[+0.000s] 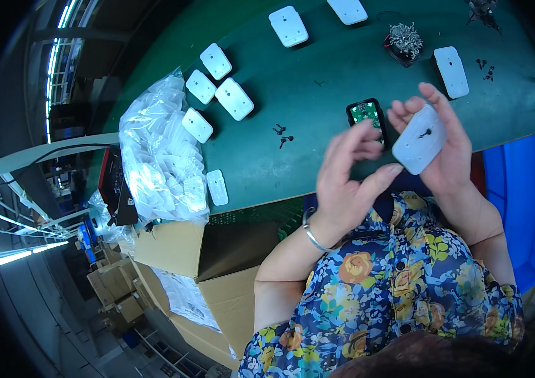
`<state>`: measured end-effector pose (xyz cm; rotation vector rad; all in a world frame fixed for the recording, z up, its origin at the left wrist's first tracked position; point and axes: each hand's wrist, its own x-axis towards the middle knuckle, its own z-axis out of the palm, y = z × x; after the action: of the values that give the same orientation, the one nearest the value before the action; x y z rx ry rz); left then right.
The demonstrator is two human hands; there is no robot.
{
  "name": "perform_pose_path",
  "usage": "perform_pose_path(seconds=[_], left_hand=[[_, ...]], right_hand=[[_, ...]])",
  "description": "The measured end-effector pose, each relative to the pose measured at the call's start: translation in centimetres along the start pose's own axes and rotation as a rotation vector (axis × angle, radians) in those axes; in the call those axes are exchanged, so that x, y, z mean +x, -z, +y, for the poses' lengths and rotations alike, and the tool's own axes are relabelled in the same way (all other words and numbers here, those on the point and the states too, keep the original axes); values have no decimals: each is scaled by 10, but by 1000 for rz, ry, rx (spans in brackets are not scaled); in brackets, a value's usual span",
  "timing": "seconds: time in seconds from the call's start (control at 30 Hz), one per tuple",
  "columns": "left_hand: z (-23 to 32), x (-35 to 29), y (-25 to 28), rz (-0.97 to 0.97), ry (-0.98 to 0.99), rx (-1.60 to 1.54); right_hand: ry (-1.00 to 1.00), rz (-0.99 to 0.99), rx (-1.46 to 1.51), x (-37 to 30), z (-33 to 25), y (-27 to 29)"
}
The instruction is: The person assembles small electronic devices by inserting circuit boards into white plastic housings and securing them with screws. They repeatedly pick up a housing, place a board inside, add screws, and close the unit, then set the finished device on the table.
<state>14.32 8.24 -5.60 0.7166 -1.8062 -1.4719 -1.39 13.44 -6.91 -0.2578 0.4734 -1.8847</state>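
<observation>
My right hand (453, 148) holds a white plastic cover (414, 148) tilted above the near edge of the table, its fingers along the far side. On the cover's face sits a small black part (426, 133). Beside it, my left hand (344, 173) has its thumb stretched toward the cover's lower edge; whether it touches I cannot tell. Its other fingers are bent, slightly blurred, with nothing visible in them. Just beyond the left fingers, a black case with a green circuit board (363, 112) lies on the table, partly hidden by that hand.
More white covers (235, 99) are spread over the green table (318, 57). Clear plastic bags (160, 151) are heaped at the left. Small black parts (283, 137) lie in clusters. A pot of metal pins (405, 43) stands far right. Below are an open carton (173, 252) and a blue bin (523, 195).
</observation>
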Motion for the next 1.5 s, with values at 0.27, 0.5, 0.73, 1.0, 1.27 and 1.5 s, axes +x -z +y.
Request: perform_pose_path(seconds=[0.27, 0.5, 0.73, 1.0, 1.27, 1.5], left_hand=[[-11, 25, 24, -173, -205, 725], [-4, 20, 16, -171, -75, 424], [-3, 8, 5, -165, 191, -539], [1, -2, 5, 35, 540, -983], [5, 8, 23, 168, 346, -779], [33, 21, -4, 17, -259, 536]], right_hand=[[-239, 97, 177, 7, -2, 10], [-319, 115, 297, 6, 0, 13], [-354, 32, 405, 2, -8, 0], [-392, 29, 424, -4, -2, -1], [-332, 107, 410, -7, -7, -7], [-365, 183, 333, -8, 2, -18]])
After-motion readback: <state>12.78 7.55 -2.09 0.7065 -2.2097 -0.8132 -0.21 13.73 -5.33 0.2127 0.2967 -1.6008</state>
